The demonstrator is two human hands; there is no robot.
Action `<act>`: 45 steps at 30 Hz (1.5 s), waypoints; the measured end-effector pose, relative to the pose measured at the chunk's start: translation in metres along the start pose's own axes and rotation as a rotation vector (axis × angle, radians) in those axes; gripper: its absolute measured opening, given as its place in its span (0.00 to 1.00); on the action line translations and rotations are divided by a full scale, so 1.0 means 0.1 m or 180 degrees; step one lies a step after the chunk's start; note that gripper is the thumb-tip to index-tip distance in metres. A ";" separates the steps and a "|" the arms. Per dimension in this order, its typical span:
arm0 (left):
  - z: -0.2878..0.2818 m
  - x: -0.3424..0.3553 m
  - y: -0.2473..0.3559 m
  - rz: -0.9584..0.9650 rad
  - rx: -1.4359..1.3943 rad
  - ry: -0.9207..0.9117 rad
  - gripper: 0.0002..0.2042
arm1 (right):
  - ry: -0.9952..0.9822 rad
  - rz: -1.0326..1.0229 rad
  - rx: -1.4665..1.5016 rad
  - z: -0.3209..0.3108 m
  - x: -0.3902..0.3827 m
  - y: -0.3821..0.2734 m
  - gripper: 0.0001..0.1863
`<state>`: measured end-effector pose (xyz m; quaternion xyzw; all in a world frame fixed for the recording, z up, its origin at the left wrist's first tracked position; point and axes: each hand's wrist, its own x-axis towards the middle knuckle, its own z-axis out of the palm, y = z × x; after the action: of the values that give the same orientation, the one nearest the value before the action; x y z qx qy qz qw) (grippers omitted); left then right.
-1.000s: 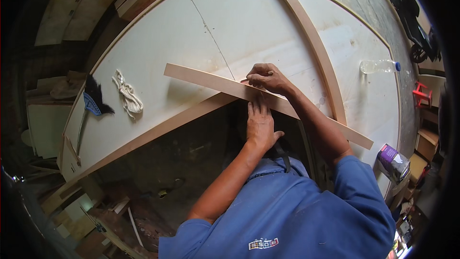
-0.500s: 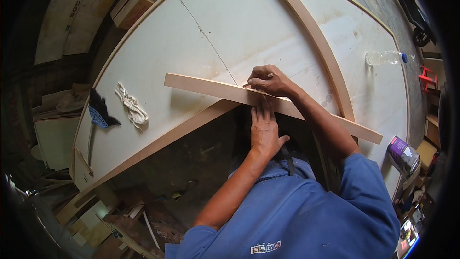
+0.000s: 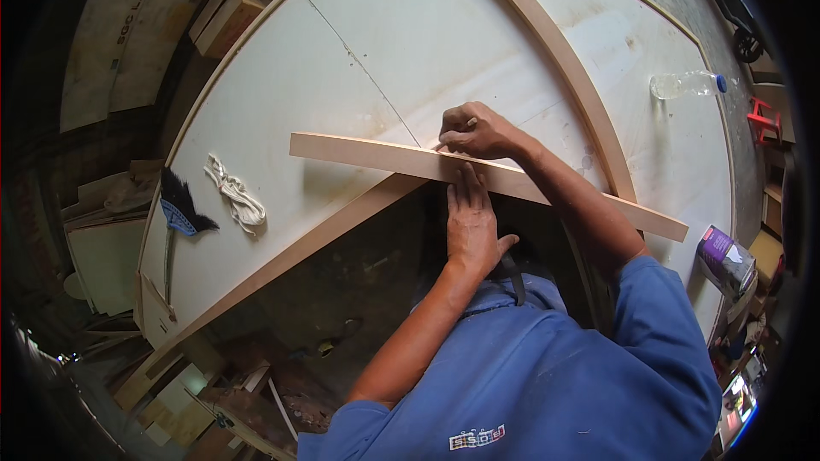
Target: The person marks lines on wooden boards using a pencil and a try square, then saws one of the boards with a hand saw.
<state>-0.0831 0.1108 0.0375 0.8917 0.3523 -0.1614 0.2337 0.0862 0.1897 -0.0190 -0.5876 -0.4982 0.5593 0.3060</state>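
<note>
A straight wooden strip (image 3: 359, 154) lies slantwise across the near edge of a large white board (image 3: 342, 94), overhanging the dark gap in front of my body. My left hand (image 3: 471, 226) rests against the strip's near face, fingers stretched out and thumb spread to the right. Just beyond the strip, my right hand (image 3: 480, 130) is closed around a pencil (image 3: 471, 122), whose end pokes out between the fingers. The pencil's point is down by the strip's far edge, close to the board's dark seam line; the exact contact is too small to see.
A curved wooden strip (image 3: 564, 60) stands on the board at right. A clear bottle (image 3: 683, 85) and a purple-and-grey package (image 3: 724, 258) sit farther right. On the left lie a white rope bundle (image 3: 235, 195) and a black-bristled brush (image 3: 179, 207). A cardboard box (image 3: 226, 21) is beyond the edge.
The whole view has tilted slightly. My right hand stays at the strip's far edge with the pencil, shifted only a little. My left hand keeps its place on the strip.
</note>
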 end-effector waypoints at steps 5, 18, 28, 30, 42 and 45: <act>0.00 0.00 0.02 -0.0020 0.0019 0.0003 0.63 | 0.0030 0.0183 0.0059 -0.05 -0.06 -0.04 0.11; 0.01 0.01 0.03 -0.0059 -0.0040 -0.0033 0.64 | 0.0099 -0.0119 -0.0446 -0.12 -0.17 0.03 0.10; 0.08 0.01 0.01 -0.0084 0.0012 -0.0120 0.65 | 0.0067 0.0156 -0.0635 -0.36 -0.48 0.03 0.09; 0.08 0.00 0.01 -0.0082 -0.0035 -0.0036 0.65 | 0.0208 0.0436 -0.0081 -0.41 -0.53 0.02 0.09; 0.02 -0.01 0.02 -0.0099 -0.0126 -0.0027 0.64 | 0.0274 0.0106 0.0693 0.11 -0.03 0.10 0.11; 0.03 -0.01 0.01 -0.0068 -0.0132 -0.0009 0.64 | 0.0253 0.0170 0.0753 0.12 -0.01 0.11 0.10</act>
<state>-0.0829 0.1079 0.0356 0.8827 0.3647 -0.1578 0.2509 0.0779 0.1828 -0.0308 -0.5821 -0.4004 0.5984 0.3777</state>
